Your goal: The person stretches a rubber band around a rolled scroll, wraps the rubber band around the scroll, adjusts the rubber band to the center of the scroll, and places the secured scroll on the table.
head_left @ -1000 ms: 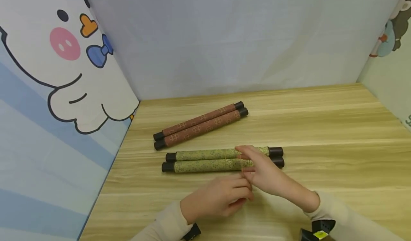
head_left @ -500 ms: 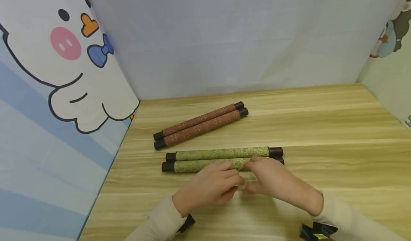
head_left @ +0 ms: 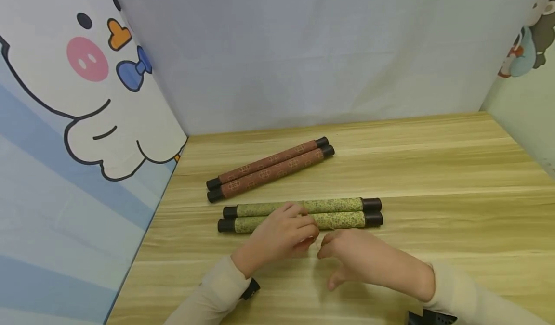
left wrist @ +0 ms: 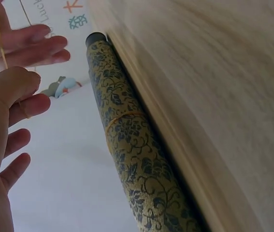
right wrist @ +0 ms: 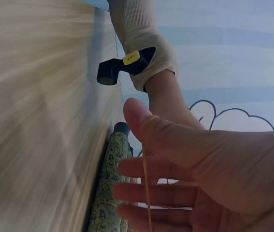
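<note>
Two green patterned scrolls with dark end knobs lie side by side before me, the far one (head_left: 338, 204) and the near one (head_left: 342, 220). A thin yellow rubber band (left wrist: 1, 41) is stretched between my hands. My left hand (head_left: 286, 233), over the near scroll, pinches the band between thumb and forefinger. My right hand (head_left: 368, 260) is just in front of the scrolls, thumb apart, its fingers extended in the right wrist view with the band (right wrist: 147, 188) running past them. Another thin band (left wrist: 127, 115) circles the green scroll in the left wrist view.
Behind the green pair, two reddish-brown scrolls (head_left: 269, 168) with black knobs lie slanted on the wooden table (head_left: 455, 171). A pale cloth wall (head_left: 325, 50) stands at the back, with a cartoon-printed panel (head_left: 52, 123) on the left.
A band around the right part of the green scrolls has come off and is now between the hands. My left hand moved left; my right hand drew down toward me, off the scrolls.
</note>
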### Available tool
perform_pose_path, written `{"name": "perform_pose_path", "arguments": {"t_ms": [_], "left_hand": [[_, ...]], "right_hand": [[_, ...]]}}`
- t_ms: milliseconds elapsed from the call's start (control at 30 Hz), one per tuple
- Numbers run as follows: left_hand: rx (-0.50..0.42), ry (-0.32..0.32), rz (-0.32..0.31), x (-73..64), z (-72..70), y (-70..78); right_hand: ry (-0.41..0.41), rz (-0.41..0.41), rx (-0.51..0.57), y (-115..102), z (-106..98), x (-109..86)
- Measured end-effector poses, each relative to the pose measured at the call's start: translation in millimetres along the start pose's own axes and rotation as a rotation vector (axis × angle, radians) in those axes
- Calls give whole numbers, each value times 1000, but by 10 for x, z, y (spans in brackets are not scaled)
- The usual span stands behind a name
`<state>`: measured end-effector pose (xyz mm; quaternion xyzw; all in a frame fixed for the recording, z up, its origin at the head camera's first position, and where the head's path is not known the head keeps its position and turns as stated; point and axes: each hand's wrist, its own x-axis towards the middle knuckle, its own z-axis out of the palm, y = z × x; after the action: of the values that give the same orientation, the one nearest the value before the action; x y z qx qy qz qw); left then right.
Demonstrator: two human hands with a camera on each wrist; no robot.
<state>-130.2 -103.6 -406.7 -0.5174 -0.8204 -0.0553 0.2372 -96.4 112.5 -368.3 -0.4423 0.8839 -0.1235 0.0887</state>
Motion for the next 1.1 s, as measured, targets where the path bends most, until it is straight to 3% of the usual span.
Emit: {"name": "perform_pose_path", "arguments": {"t_ms": [133,267,333,433,533,733,933,1100], "left_hand": [[-16,33,40,16,54,-7],[-12,57,67,26,48,10],[0,82,72,26,21,16],[21,134,74,27,-31,23],[29,163,79,10,-66,32],[-9,122,111,-62,-66,107],[-56,42,161,-48,-35,250],[-50,3,157,-23,-20,320]], "right_hand": [[-42,-136,-20,-53,9,24],[-27,-283,-23,-36,40,39],[-15,-315,-19,-7,65,47],[-13,-255,-4,52,81,46],[21,-137,-33,110,66,28],[89,48,-130,179,27,-15],[73,70,-151,181,34,-5],[91,49,-191,177,49,-6]]}}
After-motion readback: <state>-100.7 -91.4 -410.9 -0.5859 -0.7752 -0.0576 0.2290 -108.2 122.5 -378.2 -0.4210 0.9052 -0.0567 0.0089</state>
